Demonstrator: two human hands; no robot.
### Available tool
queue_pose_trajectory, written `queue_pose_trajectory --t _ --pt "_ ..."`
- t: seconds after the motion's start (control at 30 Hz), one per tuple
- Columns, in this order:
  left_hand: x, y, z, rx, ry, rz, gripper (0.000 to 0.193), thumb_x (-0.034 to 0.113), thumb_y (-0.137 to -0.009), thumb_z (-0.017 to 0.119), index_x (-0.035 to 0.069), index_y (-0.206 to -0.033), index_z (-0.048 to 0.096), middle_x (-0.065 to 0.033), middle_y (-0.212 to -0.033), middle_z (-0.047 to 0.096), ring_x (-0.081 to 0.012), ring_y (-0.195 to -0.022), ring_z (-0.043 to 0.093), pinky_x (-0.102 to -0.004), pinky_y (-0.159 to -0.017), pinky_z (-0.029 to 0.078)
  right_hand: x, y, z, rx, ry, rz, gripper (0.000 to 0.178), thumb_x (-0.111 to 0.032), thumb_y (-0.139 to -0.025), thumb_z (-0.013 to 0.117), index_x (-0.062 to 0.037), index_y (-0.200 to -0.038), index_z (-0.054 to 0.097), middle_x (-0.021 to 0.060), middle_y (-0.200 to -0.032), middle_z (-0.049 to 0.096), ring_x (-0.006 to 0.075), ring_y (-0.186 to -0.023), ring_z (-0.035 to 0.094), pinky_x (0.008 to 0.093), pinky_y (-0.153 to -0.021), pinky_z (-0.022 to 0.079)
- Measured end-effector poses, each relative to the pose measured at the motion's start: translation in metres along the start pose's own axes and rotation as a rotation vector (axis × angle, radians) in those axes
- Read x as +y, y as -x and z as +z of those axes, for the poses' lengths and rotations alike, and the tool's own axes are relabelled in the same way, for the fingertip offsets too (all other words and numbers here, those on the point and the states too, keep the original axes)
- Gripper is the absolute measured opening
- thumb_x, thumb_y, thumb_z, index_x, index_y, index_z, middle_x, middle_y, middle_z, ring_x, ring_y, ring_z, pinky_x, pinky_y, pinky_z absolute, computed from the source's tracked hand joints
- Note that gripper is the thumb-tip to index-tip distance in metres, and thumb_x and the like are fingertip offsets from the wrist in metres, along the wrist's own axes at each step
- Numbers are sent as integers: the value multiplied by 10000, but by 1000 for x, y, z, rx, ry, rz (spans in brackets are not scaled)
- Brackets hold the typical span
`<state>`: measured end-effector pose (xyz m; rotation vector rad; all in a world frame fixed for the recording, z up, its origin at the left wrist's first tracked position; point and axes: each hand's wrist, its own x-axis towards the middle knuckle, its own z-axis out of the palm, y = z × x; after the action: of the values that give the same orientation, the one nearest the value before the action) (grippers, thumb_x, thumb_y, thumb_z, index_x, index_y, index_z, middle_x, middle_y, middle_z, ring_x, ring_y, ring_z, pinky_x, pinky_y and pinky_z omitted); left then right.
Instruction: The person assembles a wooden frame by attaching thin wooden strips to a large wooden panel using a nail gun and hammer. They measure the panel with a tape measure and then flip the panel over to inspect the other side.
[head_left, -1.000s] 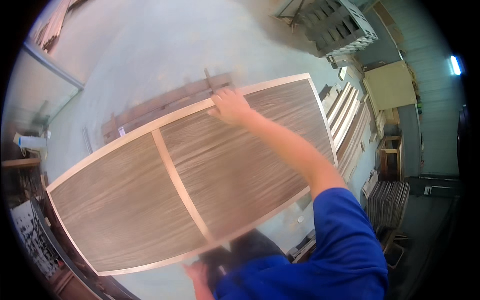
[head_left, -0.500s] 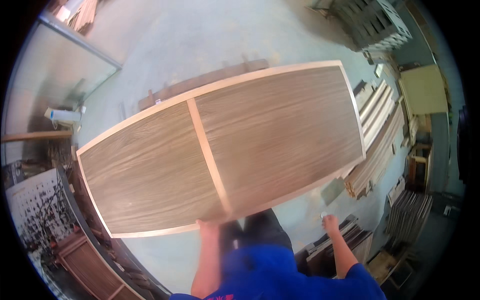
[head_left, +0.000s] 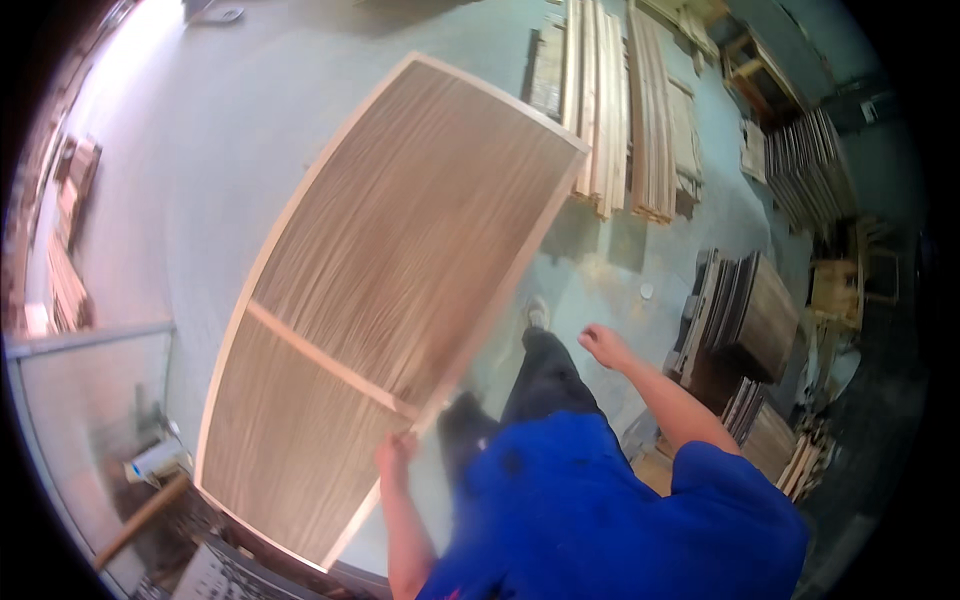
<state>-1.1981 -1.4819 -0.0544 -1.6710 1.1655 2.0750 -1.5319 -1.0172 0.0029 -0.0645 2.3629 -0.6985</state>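
A large wooden door panel (head_left: 390,230) with a pale frame and one pale crossbar hangs tilted in front of me, running from lower left to upper right. Its brown grain fills both fields. My left hand (head_left: 395,455) grips the near edge of the frame close to the crossbar (head_left: 330,362), fingers closed over it. Out to the right, well apart from the panel, my right hand (head_left: 604,347) swings free with its fingers curled in and nothing visible in them.
Long pale boards (head_left: 598,110) lie stacked on the floor beyond the panel. Dark panels (head_left: 745,310) lean in a stack to the right. A glass-like partition (head_left: 95,400) and a wooden bar (head_left: 140,520) stand at left. A small white disc (head_left: 647,291) lies on the floor.
My view has turned right, and the door panel now slants steeply instead of lying nearly crosswise. One leg has stepped forward. My left hand has kept its hold; the right stays free.
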Motion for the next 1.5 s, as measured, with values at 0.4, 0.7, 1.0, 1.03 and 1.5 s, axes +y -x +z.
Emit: queue_pose_trajectory --t 0.4,0.7,1.0,1.03,1.5 --pt "412 -161 421 296 -1018 586 419 301 -1045 567 -43 -1253 687 -169 -1139 731 -297 -1052 691 -423 -950 526 3 -369 -136 304 -1570 261 756 -633 -1068 423 4 -1473 477 121 -1486 532 225 -1360 505 404 -1122 399" --pt "633 -353 626 734 -1312 886 810 493 -893 687 -82 -1438 515 -291 -1454 569 -380 -1370 547 -429 -1140 434 -54 -444 -192 -16 -1916 548 569 -464 -1078 498 -56 -1475 504 93 -1472 570 239 -1362 532 407 -1139 417" --pt "693 -390 717 823 -1358 415 347 270 -833 755 71 -1117 775 -189 -1202 740 -346 -1139 713 -455 -958 578 -4 -465 -208 -351 -2059 689 547 -413 -1096 390 -39 -1475 521 119 -1472 597 311 -1356 572 501 -1139 469" --pt "685 -392 709 843 -1352 430 322 249 -832 754 73 -1101 777 -188 -1171 750 -337 -1106 729 -445 -926 593 -1 -462 -205 -411 -2022 688 524 -386 -1099 381 -35 -1456 536 126 -1444 617 318 -1334 588 508 -1128 477" --pt "691 -383 699 863 -1313 410 233 252 -847 733 111 -1017 806 -137 -1085 783 -314 -1051 753 -408 -852 601 -16 -470 -213 -489 -1904 677 439 -308 -1104 411 -28 -1393 589 129 -1370 668 310 -1274 628 490 -1089 508"
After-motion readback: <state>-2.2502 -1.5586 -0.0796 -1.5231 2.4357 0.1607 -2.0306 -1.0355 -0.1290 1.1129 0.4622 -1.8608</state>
